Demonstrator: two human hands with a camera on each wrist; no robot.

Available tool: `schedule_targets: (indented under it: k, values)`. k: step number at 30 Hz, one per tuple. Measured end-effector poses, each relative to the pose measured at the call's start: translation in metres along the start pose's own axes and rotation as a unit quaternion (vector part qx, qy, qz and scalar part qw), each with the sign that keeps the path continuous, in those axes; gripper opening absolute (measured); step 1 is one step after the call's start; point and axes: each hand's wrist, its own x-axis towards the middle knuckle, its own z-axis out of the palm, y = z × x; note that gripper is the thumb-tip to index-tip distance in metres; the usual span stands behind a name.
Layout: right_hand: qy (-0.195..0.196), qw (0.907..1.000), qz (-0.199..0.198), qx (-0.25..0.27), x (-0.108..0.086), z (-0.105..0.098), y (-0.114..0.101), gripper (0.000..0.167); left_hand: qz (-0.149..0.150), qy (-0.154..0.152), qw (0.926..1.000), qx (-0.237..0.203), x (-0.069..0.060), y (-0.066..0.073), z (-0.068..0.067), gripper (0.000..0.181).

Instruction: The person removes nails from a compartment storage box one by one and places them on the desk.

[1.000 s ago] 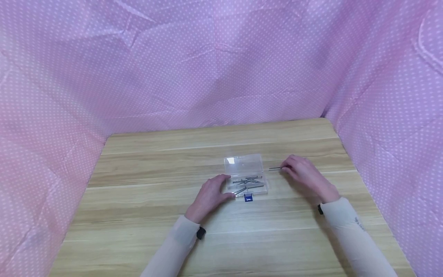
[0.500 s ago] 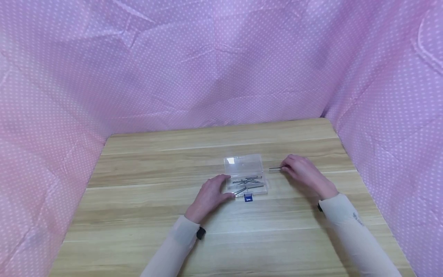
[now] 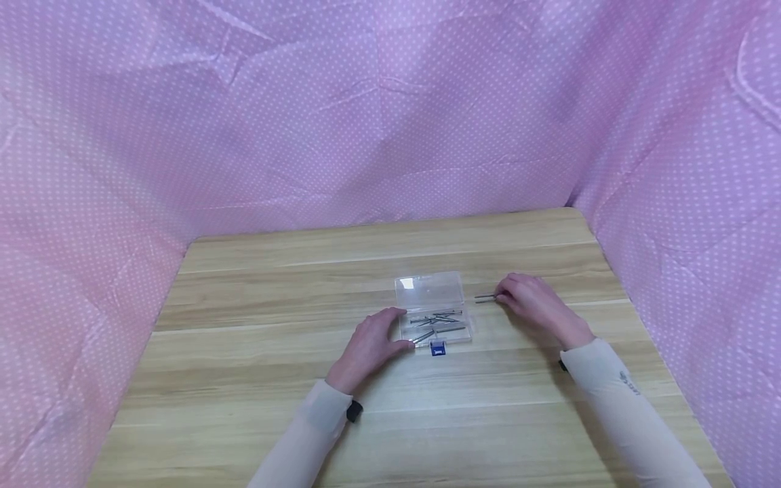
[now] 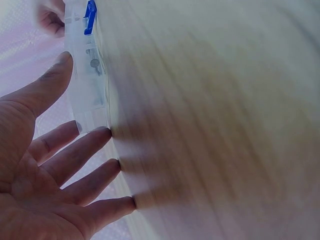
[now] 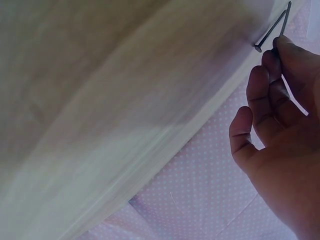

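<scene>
A clear plastic box [image 3: 405,332] with a blue latch [image 3: 437,348] lies on the table with its lid [image 3: 430,290] folded back, away from me. Several metal nails [image 3: 450,329] are inside. My left hand [image 3: 365,349] holds the box's left end, index finger at the back corner and thumb at the front corner. To the right of the box, my right hand [image 3: 532,301] pinches a nail [image 5: 286,21] between thumb and index finger. A second nail [image 5: 269,31] lies close beside it, its head towards my fingers in the right wrist view.
The wooden table [image 3: 256,366] has a light grain and rounded far corners. Pink cloth [image 3: 293,122] with white dots hangs around its back and sides.
The ends of the two nails at my right hand now stand a little wider apart. My right forearm has turned slightly. The left hand and the box have stayed in place.
</scene>
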Motion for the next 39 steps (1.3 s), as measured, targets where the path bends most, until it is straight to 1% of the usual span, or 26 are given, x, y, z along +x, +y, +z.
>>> schedule_targets:
  k: [8,21,23,29,37,39]
  values:
    - [-0.012,0.9998,0.008,-0.013,0.001,0.003,0.002,0.007,-0.001,0.001,1.0000,-0.001,0.001,0.000,0.000,0.068]
    - [-0.007,0.9998,0.011,-0.013,0.001,0.003,0.002,0.005,0.011,0.005,0.9999,0.000,0.001,-0.002,-0.001,0.067]
    - [-0.006,0.9999,0.011,-0.012,0.001,0.003,0.002,0.005,0.010,0.004,0.9999,0.001,0.001,-0.002,-0.001,0.067]
    - [0.009,0.9999,0.011,0.001,-0.001,-0.002,0.001,0.007,0.004,0.001,1.0000,-0.003,0.001,0.000,-0.002,0.067]
    - [0.019,0.9996,0.020,0.007,-0.005,-0.008,-0.002,0.008,0.006,0.001,1.0000,0.000,0.002,-0.001,-0.001,0.066]
    - [0.027,0.9994,0.017,0.010,-0.006,-0.008,-0.005,0.008,0.006,0.001,1.0000,0.000,0.001,-0.001,0.000,0.067]
